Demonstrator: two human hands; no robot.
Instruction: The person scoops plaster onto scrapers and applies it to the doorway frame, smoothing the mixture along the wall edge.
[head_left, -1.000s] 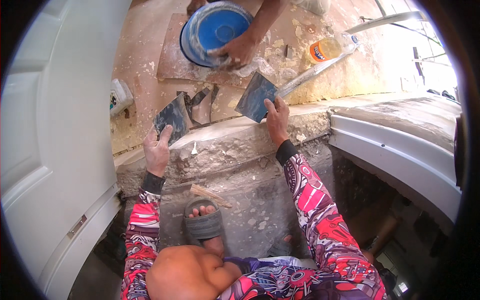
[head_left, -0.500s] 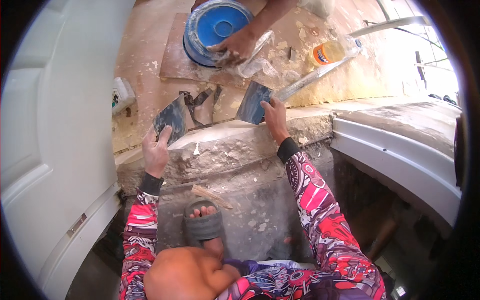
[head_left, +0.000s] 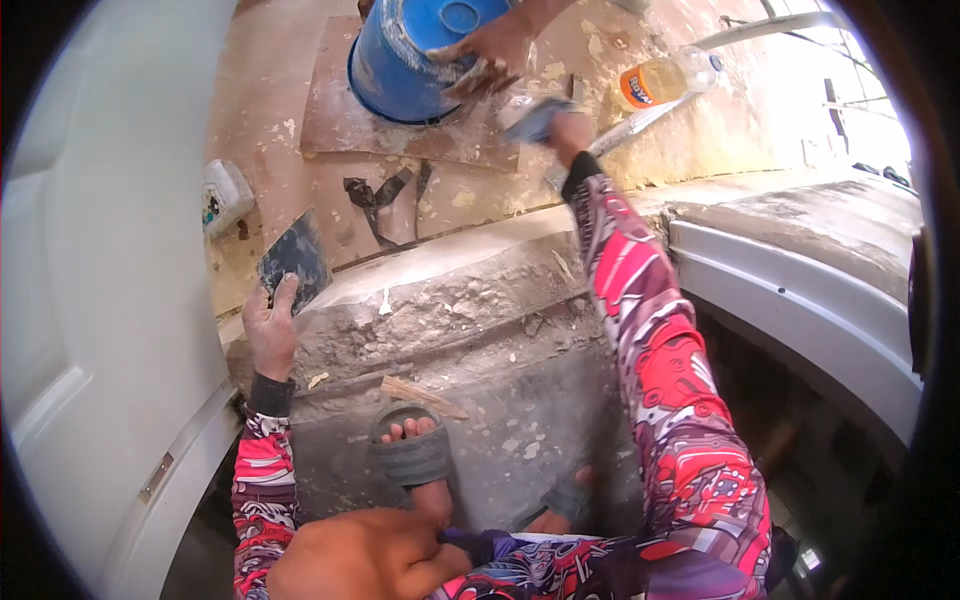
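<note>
My left hand grips a dark, flat putty spreader smeared with pale residue, thumb on its face. It is held over the left end of the rough ledge, near the white door. Farther off, my right hand is closed on a second flat spreader, both smeared by motion. That spreader is just below another person's hand, which lies on a blue bucket streaked with pale material. The bucket leans on a flat board.
The white door stands at the left, with a white container beside it. Dark torn strips lie beyond the broken ledge. An orange-labelled bottle lies at the far right. A wood piece is by my sandalled foot.
My right hand has moved away from me and slightly right with its spreader. My left hand has shifted left and nearer with the other. The other person's bucket has tilted, showing more of its side.
</note>
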